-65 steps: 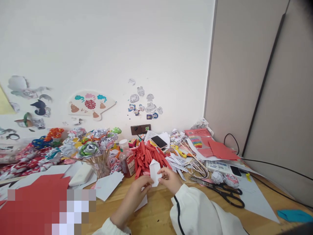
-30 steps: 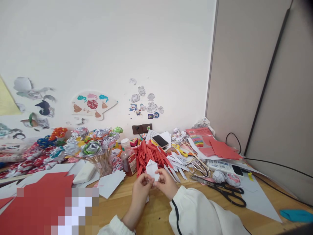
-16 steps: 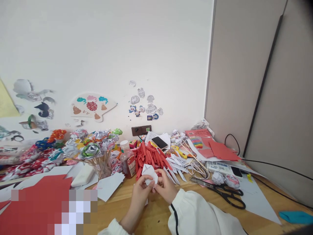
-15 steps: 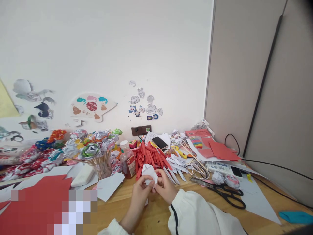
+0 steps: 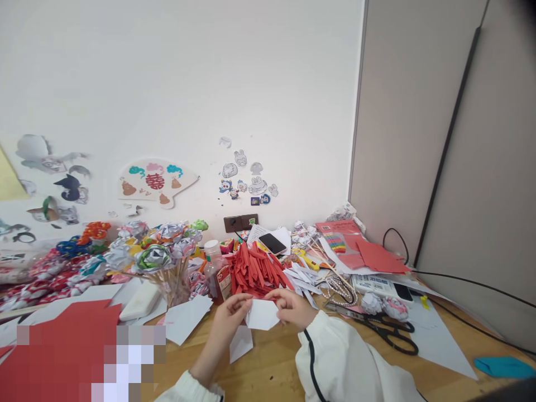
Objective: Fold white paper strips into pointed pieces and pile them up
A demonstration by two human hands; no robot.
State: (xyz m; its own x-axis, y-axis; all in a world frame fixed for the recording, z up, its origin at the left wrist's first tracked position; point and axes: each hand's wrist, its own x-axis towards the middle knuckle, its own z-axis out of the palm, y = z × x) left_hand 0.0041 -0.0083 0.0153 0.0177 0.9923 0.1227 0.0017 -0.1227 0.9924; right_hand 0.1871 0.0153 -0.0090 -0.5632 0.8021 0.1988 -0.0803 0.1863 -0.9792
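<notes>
A white sheet of folded paper [image 5: 263, 315] is held above the wooden table, flat side toward me. My left hand [image 5: 231, 314] grips its left edge between thumb and fingers. At the right edge, my right hand [image 5: 293, 309] pinches it with the fingertips. Another white piece of paper [image 5: 241, 344] lies on the table just below my left hand. Right behind the hands spreads a heap of folded red paper strips [image 5: 257, 271], with folded white strips [image 5: 302, 277] to its right.
Black scissors [image 5: 389, 329] lie on the right, near a teal piece [image 5: 503, 367]. A phone [image 5: 272, 244] rests at the back. Paper flowers on sticks [image 5: 154, 258], a bottle [image 5: 215, 273] and red paper sheets [image 5: 79, 329] crowd the left. A white wall stands behind.
My hands have moved apart, and the paper between them now shows as a wider, flatter shape. The white piece on the table is more exposed. The view has shifted slightly.
</notes>
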